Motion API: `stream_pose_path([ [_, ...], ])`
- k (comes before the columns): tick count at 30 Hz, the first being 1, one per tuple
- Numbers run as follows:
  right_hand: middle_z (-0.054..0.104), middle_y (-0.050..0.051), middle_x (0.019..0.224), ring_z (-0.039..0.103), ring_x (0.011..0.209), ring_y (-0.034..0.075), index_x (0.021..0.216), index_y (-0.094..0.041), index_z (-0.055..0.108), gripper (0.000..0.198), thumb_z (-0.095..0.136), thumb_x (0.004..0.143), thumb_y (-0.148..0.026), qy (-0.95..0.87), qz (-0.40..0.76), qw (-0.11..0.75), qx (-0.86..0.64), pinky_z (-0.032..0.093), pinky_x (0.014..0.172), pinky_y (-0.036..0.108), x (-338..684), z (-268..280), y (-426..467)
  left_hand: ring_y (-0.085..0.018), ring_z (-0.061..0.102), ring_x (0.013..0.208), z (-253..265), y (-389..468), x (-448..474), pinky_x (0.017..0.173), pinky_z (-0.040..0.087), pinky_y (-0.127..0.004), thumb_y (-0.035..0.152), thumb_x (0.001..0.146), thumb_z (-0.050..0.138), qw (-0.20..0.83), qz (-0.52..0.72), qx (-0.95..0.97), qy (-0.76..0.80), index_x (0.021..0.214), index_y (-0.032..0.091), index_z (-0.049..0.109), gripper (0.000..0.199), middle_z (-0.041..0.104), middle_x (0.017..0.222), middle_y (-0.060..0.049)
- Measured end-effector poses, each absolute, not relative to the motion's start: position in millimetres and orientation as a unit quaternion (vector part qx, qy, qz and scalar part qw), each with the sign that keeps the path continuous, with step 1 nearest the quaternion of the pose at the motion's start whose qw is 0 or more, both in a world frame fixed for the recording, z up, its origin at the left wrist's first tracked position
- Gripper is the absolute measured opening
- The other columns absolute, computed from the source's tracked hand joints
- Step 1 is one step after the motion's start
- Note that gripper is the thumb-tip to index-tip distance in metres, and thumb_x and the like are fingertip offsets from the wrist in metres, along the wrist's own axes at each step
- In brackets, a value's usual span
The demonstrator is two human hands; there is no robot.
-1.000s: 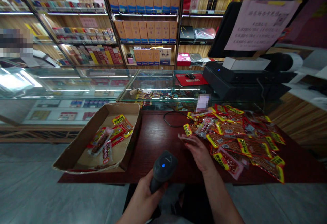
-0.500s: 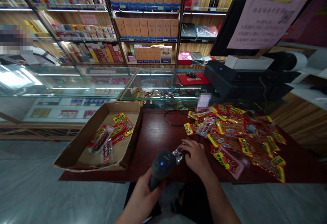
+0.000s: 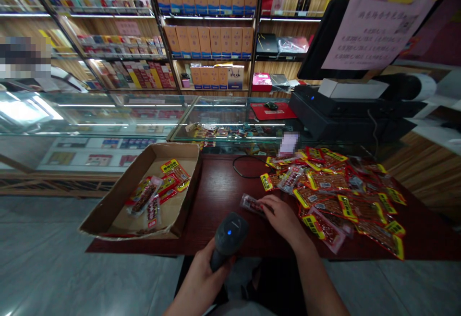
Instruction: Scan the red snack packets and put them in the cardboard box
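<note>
My left hand [image 3: 205, 273] is wrapped round the handle of a dark barcode scanner [image 3: 230, 234], which shows a blue light on top. Just beyond the scanner, my right hand [image 3: 281, 217] pinches one end of a clear snack packet [image 3: 251, 204] over the dark red table. To the right of that hand lies a heap of red and yellow snack packets [image 3: 327, 181], overlapping one another. A shallow cardboard box [image 3: 120, 200] stands at the left with several packets [image 3: 169, 181] inside it.
A thin black cable [image 3: 236, 167] curves across the wooden table [image 3: 216, 181]. Behind it runs a glass display counter [image 3: 212, 109] with a mouse on a red mat [image 3: 284, 110]. A monitor [image 3: 317, 47] and black cash drawer [image 3: 345, 114] stand back right. Someone is at the far left.
My right hand has turned the packet, which now lies flatter and extends to the left from the fingertips. The left hand with the scanner has barely moved.
</note>
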State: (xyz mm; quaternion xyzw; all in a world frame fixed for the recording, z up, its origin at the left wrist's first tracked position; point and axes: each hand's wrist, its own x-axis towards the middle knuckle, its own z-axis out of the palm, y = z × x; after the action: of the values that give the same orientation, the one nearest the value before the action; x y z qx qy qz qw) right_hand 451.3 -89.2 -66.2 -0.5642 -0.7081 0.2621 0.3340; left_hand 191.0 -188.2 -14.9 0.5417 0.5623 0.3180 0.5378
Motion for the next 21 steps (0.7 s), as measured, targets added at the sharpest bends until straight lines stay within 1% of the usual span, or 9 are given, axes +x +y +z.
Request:
stream_pose_path([
  [2,0.080,0.006,0.111,0.074,0.103,0.026,0.110,-0.026,0.081,0.030,0.054,0.097,-0.023,-0.698,0.263,0.339,-0.574,0.054,0.094,0.038,452.7,-66.5,-89.6,-0.015,0.051,0.063,-14.5,-187.4,190.6,0.060,0.045,-0.022,0.029,0.084,0.068,0.538,0.313,0.546,0.561,0.102,0.014,0.074,0.024,0.061,0.065,0.001],
  [7,0.080,0.008,0.119,0.073,0.110,0.026,0.114,-0.023,0.079,0.036,0.047,0.097,-0.020,-0.700,0.235,0.290,-0.609,0.053,0.100,0.041,457.6,-64.4,-86.9,-0.016,0.054,0.067,-12.8,-186.8,191.6,0.063,0.046,-0.023,0.029,0.084,0.068,0.532,0.322,0.552,0.556,0.096,0.014,0.072,0.019,0.058,0.064,0.002],
  [11,0.079,0.008,0.121,0.073,0.112,0.026,0.115,-0.024,0.079,0.038,0.047,0.096,-0.020,-0.697,0.227,0.289,-0.616,0.053,0.102,0.042,459.3,-63.0,-84.9,-0.017,0.055,0.069,-11.5,-186.7,192.8,0.065,0.047,-0.024,0.028,0.083,0.069,0.535,0.331,0.548,0.550,0.093,0.014,0.071,0.017,0.058,0.065,0.002],
  [15,0.079,0.008,0.121,0.073,0.111,0.026,0.114,-0.025,0.079,0.038,0.047,0.096,-0.021,-0.697,0.225,0.292,-0.616,0.054,0.101,0.042,458.1,-59.5,-85.5,-0.016,0.053,0.065,-11.9,-186.5,192.2,0.062,0.046,-0.023,0.028,0.083,0.070,0.540,0.329,0.546,0.550,0.092,0.015,0.072,0.017,0.058,0.064,0.002],
  [18,0.080,0.008,0.117,0.074,0.109,0.027,0.113,-0.024,0.080,0.036,0.048,0.096,-0.023,-0.694,0.229,0.306,-0.609,0.054,0.099,0.042,456.7,-56.4,-87.2,-0.015,0.051,0.062,-12.1,-186.9,191.6,0.059,0.045,-0.022,0.028,0.083,0.070,0.537,0.328,0.542,0.557,0.094,0.015,0.072,0.018,0.056,0.061,0.003],
  [21,0.082,0.006,0.111,0.075,0.106,0.027,0.108,-0.026,0.082,0.031,0.056,0.092,-0.025,-0.667,0.259,0.351,-0.603,0.054,0.098,0.043,457.7,-56.3,-89.0,-0.015,0.051,0.061,-11.4,-186.9,191.6,0.059,0.045,-0.022,0.030,0.082,0.070,0.538,0.332,0.536,0.559,0.097,0.014,0.073,0.022,0.056,0.061,0.003],
])
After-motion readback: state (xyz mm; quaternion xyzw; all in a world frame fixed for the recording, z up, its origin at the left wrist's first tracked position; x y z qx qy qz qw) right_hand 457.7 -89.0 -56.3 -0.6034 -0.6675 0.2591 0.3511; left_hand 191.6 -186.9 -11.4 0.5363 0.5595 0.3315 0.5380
